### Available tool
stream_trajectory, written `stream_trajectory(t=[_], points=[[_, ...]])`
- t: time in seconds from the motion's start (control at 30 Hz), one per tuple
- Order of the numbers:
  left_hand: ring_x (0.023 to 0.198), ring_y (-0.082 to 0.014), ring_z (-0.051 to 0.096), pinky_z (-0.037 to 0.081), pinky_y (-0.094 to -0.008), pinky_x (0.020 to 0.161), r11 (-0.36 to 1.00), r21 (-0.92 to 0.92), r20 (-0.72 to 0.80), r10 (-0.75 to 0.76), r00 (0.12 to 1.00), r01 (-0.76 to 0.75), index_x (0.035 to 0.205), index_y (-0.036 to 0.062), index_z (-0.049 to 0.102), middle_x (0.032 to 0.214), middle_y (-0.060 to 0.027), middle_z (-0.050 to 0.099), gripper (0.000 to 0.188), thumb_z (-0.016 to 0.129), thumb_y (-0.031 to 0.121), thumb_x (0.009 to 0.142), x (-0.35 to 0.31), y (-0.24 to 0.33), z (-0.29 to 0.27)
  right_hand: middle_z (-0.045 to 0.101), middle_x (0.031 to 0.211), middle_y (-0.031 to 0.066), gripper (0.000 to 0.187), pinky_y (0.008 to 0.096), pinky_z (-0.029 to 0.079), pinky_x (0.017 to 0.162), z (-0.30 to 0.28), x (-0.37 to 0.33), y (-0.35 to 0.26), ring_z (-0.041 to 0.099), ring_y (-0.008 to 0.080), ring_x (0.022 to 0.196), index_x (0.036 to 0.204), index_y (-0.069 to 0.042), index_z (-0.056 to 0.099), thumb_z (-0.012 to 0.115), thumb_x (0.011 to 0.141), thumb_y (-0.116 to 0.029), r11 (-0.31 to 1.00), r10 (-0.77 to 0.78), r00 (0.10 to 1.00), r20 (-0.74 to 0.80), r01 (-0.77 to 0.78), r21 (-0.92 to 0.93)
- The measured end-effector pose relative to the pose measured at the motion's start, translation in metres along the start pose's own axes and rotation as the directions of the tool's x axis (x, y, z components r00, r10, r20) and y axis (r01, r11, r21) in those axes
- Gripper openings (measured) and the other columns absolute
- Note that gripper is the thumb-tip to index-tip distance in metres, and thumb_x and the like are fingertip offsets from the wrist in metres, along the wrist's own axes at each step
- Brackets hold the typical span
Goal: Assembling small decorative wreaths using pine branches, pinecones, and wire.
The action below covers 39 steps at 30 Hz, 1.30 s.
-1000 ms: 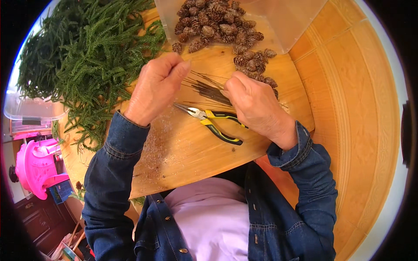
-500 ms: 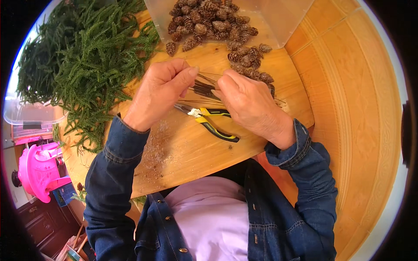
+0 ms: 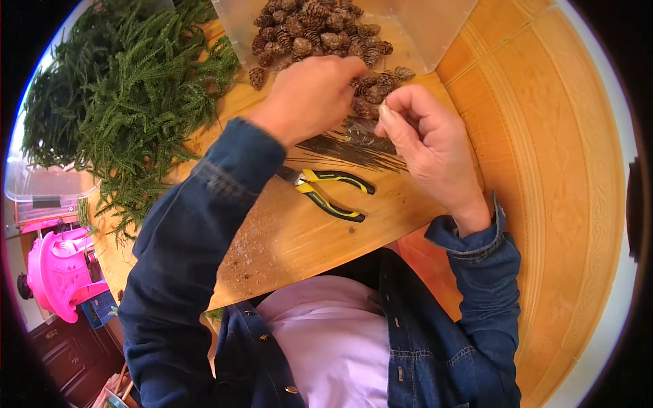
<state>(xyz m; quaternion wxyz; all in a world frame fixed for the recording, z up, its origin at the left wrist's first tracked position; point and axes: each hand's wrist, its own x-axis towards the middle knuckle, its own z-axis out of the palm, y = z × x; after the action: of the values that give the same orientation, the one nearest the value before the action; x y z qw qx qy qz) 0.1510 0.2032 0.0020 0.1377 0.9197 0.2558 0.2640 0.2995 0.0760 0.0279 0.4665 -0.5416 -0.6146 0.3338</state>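
My left hand (image 3: 314, 95) reaches across to the small brown pine cones (image 3: 373, 88) at the right of the pile. Its fingertips are mostly hidden behind the back of the hand, so whether it grips a cone does not show. My right hand (image 3: 432, 143) hovers to the right, thumb pressed to its fingers in a pinch. What it pinches is too fine to make out. Between and below the hands lies a bundle of thin dark wires (image 3: 357, 152). Pliers with yellow and black handles (image 3: 335, 178) rest on the table just nearer to me.
A clear plastic bin (image 3: 435, 34) with more cones lies at the back. Green artificial fir sprigs (image 3: 146, 95) heap over the table's left side. White grains (image 3: 252, 245) litter the wooden tabletop (image 3: 299, 251). A tiled wall (image 3: 537, 183) closes the right; a pink chair (image 3: 58, 272) stands lower left.
My left hand has gone right and farther away, from near the wires to the cones. My right hand has shifted right and turned, still pinched. The hands are no longer facing each other over the wires.
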Motion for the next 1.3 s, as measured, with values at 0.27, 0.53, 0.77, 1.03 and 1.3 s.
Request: stream_trajectory(t=[0.27, 0.53, 0.77, 1.03, 1.3], points=[[0.082, -0.0318, 0.066, 0.053, -0.0437, 0.067, 0.936, 0.332, 0.258, 0.033, 0.966, -0.121, 0.094, 0.0039, 0.062, 0.083, -0.0164, 0.066, 0.021, 0.064, 0.013, 0.075, 0.021, 0.003, 0.018, 0.056, 0.079, -0.0018, 0.007, 0.0167, 0.037, 0.06, -0.009, -0.025, -0.017, 0.046, 0.0019, 0.068, 0.095, -0.002, 0.054, 0.054, 0.095, -0.008, 0.995, 0.055, 0.998, -0.017, -0.053, 0.081], [0.072, -0.0348, 0.065, 0.052, -0.0437, 0.064, 0.951, 0.307, 0.177, -0.108, 0.978, 0.049, 0.088, 0.0021, 0.059, 0.077, -0.0164, 0.065, 0.017, 0.063, 0.013, 0.075, 0.01, 0.006, -0.008, 0.054, 0.079, -0.0024, 0.006, 0.0177, 0.037, 0.059, -0.002, -0.033, -0.019, 0.045, 0.0026, 0.067, 0.095, 0.0, 0.055, 0.055, 0.094, -0.007, 0.997, 0.026, 0.999, -0.034, -0.024, 0.068], [0.062, -0.0082, 0.053, 0.044, -0.0229, 0.055, 0.312, -0.724, 0.318, -0.641, 0.699, 0.615, 0.087, -0.0001, 0.05, 0.074, -0.0039, 0.059, 0.012, 0.058, 0.006, 0.081, -0.09, 0.052, -0.087, 0.052, 0.071, 0.0043, 0.005, 0.0244, 0.037, 0.052, 0.029, -0.041, -0.031, 0.049, 0.0114, 0.059, 0.087, 0.001, 0.056, 0.06, 0.086, 0.002, 0.971, -0.238, 0.968, 0.084, 0.236, 0.036], [0.071, -0.0091, 0.056, 0.047, -0.0229, 0.067, -0.024, -0.958, 0.18, -0.826, 0.534, 0.285, 0.114, -0.0065, 0.054, 0.088, -0.0084, 0.065, 0.029, 0.058, 0.007, 0.09, -0.172, 0.108, -0.082, 0.049, 0.063, 0.0095, 0.011, 0.0297, 0.037, 0.046, 0.089, -0.053, -0.055, 0.048, 0.0205, 0.05, 0.084, 0.002, 0.055, 0.064, 0.079, 0.007, 0.939, -0.329, 0.921, 0.208, 0.296, 0.174], [0.081, -0.0165, 0.062, 0.05, -0.0265, 0.072, -0.015, -0.969, 0.158, -0.806, 0.57, 0.248, 0.117, -0.0087, 0.055, 0.102, -0.0169, 0.065, 0.034, 0.057, 0.01, 0.089, -0.211, 0.1, -0.08, 0.049, 0.061, 0.0093, 0.01, 0.0292, 0.035, 0.045, 0.111, -0.054, -0.061, 0.046, 0.0199, 0.049, 0.083, 0.003, 0.056, 0.063, 0.078, 0.008, 0.972, -0.234, 0.936, 0.263, 0.219, 0.087]])
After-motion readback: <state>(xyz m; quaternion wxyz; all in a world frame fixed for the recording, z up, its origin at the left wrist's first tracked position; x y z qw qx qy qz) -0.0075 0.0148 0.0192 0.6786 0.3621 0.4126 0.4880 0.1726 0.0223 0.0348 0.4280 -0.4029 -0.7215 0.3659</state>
